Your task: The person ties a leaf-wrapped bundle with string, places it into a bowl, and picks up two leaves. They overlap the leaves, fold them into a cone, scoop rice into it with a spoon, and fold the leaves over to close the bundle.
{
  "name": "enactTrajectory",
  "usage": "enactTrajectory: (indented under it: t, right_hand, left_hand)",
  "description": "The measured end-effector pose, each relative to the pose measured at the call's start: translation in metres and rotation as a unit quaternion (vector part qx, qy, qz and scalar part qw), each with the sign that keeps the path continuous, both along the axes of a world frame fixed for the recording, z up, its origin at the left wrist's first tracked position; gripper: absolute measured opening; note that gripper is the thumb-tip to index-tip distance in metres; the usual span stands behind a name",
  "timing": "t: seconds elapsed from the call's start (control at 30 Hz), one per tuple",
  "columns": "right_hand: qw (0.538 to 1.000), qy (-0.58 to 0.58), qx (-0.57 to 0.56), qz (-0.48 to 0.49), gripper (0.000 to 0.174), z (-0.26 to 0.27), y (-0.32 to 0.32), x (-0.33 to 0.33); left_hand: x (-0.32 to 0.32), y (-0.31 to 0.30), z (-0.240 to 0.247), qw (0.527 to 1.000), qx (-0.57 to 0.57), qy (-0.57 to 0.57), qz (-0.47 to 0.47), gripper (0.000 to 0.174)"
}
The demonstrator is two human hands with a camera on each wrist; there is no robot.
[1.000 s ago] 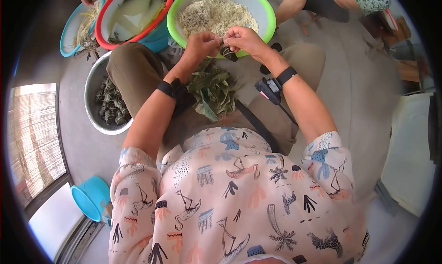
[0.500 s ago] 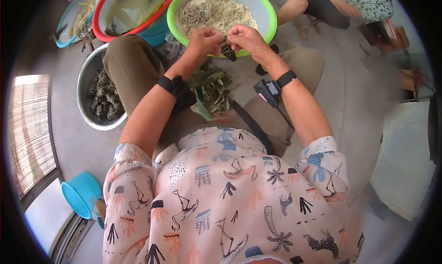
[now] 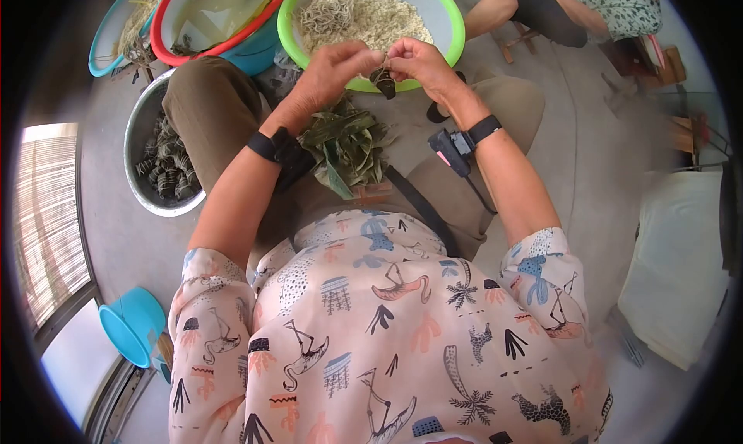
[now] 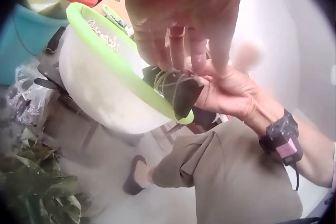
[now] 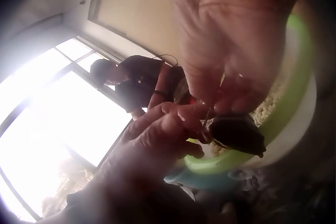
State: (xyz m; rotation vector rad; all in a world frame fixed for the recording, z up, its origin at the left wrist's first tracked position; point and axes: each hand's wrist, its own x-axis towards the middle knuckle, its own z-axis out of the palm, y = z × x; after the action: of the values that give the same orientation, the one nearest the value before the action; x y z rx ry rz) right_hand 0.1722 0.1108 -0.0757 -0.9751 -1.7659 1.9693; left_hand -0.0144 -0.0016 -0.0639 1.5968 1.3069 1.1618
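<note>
A dark leaf-wrapped zongzi (image 3: 383,83), bound with pale string (image 4: 169,80), hangs just below both hands at the near rim of the green-rimmed basin. My left hand (image 3: 340,66) pinches the string above the zongzi. Close beside it, my right hand (image 3: 426,65) pinches string at the top of the zongzi, the fingertips of both hands almost together. In the right wrist view the dark zongzi (image 5: 239,133) juts out under the right fingers. The green-rimmed basin (image 3: 458,34) holds pale rice grains (image 3: 395,22) and a tangle of string at its left.
Loose green leaves (image 3: 348,150) lie between the legs. At left, a metal basin (image 3: 133,162) holds several tied zongzi. Beyond are a red-rimmed tub (image 3: 159,38) with water and leaves, and a blue-rimmed basin (image 3: 97,46). Another person's leg (image 3: 495,7) shows at upper right.
The hands stay together over the basin's near edge, with small finger movements at the string. The left fingers have straightened somewhat. The head view has shifted slightly.
</note>
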Motion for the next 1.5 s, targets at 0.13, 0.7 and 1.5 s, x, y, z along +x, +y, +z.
enactTrajectory:
  t: [0.13,0.7,1.5]
  right_hand:
    - [1.0,0.014,-0.001,-0.005,0.011,0.002,-0.003,0.001]
    - [0.999,0.043,-0.019,-0.018,0.011,-0.004,-0.004,0.0]
    - [0.996,0.046,0.029,-0.072,0.005,0.011,-0.013,-0.007]
  left_hand:
    - [-0.007,0.017,-0.016,0.978,-0.065,-0.166,0.11,0.012]
    - [0.017,0.027,-0.023,0.991,0.006,0.041,0.13,0.015]
    - [0.034,0.024,-0.003,0.976,0.076,0.086,0.185,0.009]
